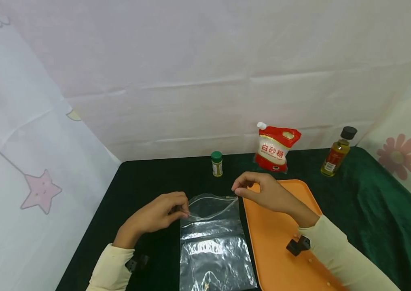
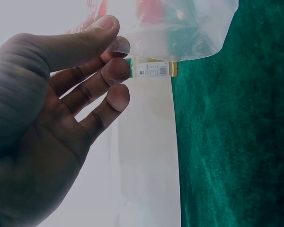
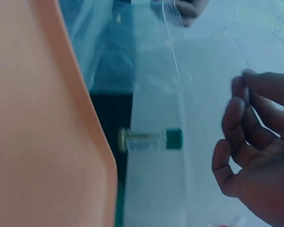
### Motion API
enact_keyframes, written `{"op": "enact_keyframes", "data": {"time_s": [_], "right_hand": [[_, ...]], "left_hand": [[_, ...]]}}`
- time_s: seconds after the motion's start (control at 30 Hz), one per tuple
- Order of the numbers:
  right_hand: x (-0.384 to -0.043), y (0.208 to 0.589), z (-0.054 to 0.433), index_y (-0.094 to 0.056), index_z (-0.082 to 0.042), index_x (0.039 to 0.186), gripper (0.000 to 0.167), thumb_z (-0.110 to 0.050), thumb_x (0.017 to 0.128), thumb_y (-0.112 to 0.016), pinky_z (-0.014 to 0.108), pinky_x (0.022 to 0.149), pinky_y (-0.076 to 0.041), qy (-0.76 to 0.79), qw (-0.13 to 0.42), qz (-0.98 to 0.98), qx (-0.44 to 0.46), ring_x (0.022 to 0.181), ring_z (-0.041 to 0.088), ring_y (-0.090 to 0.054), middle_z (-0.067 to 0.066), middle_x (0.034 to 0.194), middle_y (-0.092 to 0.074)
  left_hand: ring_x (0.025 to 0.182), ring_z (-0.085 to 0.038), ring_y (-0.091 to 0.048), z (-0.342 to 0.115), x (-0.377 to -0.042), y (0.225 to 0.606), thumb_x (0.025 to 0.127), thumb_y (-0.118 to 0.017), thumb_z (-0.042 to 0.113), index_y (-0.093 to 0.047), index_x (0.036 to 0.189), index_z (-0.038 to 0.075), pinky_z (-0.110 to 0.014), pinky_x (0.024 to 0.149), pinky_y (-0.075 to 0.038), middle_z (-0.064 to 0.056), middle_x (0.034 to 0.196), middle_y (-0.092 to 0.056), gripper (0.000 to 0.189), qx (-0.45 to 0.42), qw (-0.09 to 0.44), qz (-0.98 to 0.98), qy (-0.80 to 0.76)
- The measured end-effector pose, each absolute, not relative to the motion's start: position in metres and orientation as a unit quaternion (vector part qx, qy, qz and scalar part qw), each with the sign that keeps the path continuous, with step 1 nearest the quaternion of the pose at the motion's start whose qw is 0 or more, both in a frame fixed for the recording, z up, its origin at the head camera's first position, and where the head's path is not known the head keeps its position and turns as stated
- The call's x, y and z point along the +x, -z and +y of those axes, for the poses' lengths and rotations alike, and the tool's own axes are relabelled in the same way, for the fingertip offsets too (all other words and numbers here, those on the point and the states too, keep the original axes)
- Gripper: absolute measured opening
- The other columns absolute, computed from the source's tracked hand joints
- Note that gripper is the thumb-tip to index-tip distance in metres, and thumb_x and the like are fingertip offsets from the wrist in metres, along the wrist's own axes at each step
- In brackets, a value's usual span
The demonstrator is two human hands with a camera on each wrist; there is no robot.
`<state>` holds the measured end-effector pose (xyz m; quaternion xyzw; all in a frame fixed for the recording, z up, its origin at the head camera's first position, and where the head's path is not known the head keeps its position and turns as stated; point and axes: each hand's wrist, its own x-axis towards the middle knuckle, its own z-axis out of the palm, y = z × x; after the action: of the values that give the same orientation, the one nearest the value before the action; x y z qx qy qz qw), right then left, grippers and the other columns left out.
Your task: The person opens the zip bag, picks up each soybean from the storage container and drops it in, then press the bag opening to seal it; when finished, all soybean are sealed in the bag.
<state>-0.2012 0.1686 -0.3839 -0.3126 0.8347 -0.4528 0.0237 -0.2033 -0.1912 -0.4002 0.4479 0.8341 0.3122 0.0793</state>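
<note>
A clear zip bag (image 1: pixel 214 242) lies over the dark cloth, its zip mouth parted into a loop at the far end. My left hand (image 1: pixel 162 214) pinches the left side of that mouth between thumb and fingertips; in the left wrist view the plastic edge meets the thumb tip. Near the bag's upper right corner hovers my right hand (image 1: pixel 260 192), fingers loosely bent. The right wrist view shows this hand (image 3: pixel 260 137) apart from the film, with nothing seen in its fingers. Something small and yellowish shows through the bag's near end.
An orange tray (image 1: pixel 278 246) with several small pale bits sits right of the bag, partly under my right arm. Along the back stand a green-capped jar (image 1: pixel 217 165), a red and white sugar pouch (image 1: pixel 272 148) and a black-capped oil bottle (image 1: pixel 336 155), before a fabric backdrop.
</note>
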Motion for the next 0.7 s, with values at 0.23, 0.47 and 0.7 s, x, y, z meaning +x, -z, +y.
{"op": "enact_keyframes", "data": {"time_s": [0.23,0.47,0.7], "right_hand": [[-0.192,0.368,0.2,-0.068,-0.027,0.099,0.007,-0.025,0.095,-0.072,0.04,0.086,-0.043,0.238,-0.013,0.905,-0.352,0.084,0.008,-0.056,-0.021,0.089,-0.06],[-0.179,0.361,0.235,-0.065,-0.026,0.082,0.021,-0.01,0.088,-0.078,0.043,0.079,-0.035,0.111,0.059,0.939,-0.321,0.07,0.005,-0.046,-0.018,0.069,-0.05],[-0.169,0.372,0.263,-0.062,-0.022,0.079,0.023,-0.009,0.087,-0.078,0.042,0.072,-0.035,0.104,0.142,0.945,-0.277,0.065,0.007,-0.044,-0.012,0.067,-0.046]], "left_hand": [[0.08,-0.008,-0.057,-0.195,-0.2,0.401,0.096,-0.068,0.008,-0.063,0.099,0.015,-0.025,0.071,-0.052,0.007,0.097,-0.06,0.01,0.446,0.073,0.832,-0.321],[0.079,-0.008,-0.056,-0.192,-0.202,0.402,0.094,-0.069,0.006,-0.063,0.098,0.015,-0.024,0.07,-0.052,0.006,0.096,-0.059,0.012,0.451,0.067,0.831,-0.32],[0.08,-0.008,-0.058,-0.191,-0.203,0.4,0.094,-0.07,0.006,-0.063,0.099,0.016,-0.024,0.071,-0.052,0.006,0.096,-0.06,0.013,0.453,0.063,0.829,-0.32]]}}
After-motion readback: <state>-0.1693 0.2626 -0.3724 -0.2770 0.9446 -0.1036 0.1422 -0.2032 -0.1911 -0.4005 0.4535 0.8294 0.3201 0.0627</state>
